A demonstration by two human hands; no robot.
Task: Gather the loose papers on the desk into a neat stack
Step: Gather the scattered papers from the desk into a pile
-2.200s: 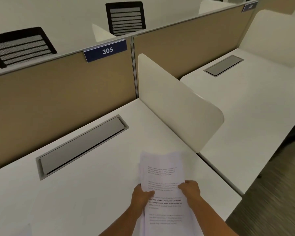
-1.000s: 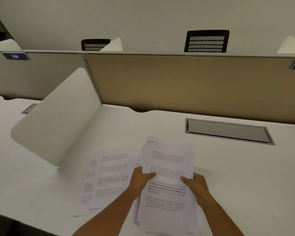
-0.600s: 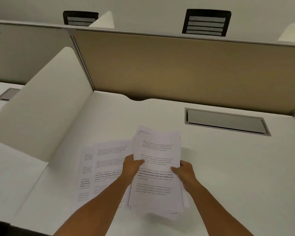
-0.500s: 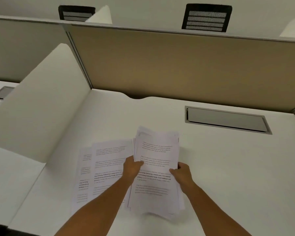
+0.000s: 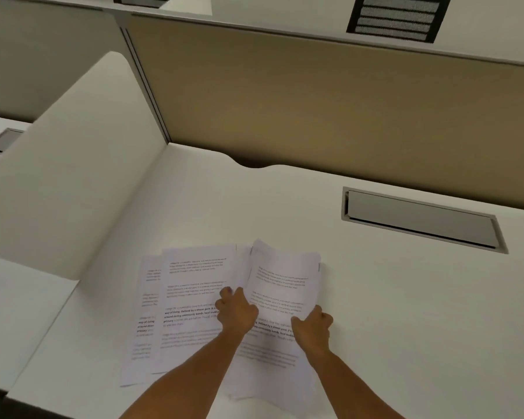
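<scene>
The camera has dipped and closed in since half a second back, so the desk fills more of the view, and the held sheaf of papers (image 5: 285,285) now sits lower, its near end down at the white desk (image 5: 390,313) surface while the far end lifts and curls a little. Both hands are on it. The left hand (image 5: 238,311) grips the sheaf's left edge, fingers curled round the paper with the thumb on top, and one fingertip reaches out over the neighbouring sheets. The right hand (image 5: 312,326) clamps the right edge lower down, fingers folded under, thumb pressing onto the printed page. The sheaf's edges are not square; several corners fan out at the top and along the bottom.

Just to the left, touching and partly tucked under the sheaf, the loose printed sheets (image 5: 188,300) lie flat on the desk, at least two of them, overlapping and slightly offset, lines of text and some bold print showing. Their left edge is near the foot of the curved white side divider (image 5: 73,176).

Further back on the right, a grey cable hatch (image 5: 421,219) is set flush into the desk, well apart from the papers. Behind runs the tan partition panel (image 5: 330,101), with a black chair back (image 5: 397,18) showing above it.
</scene>
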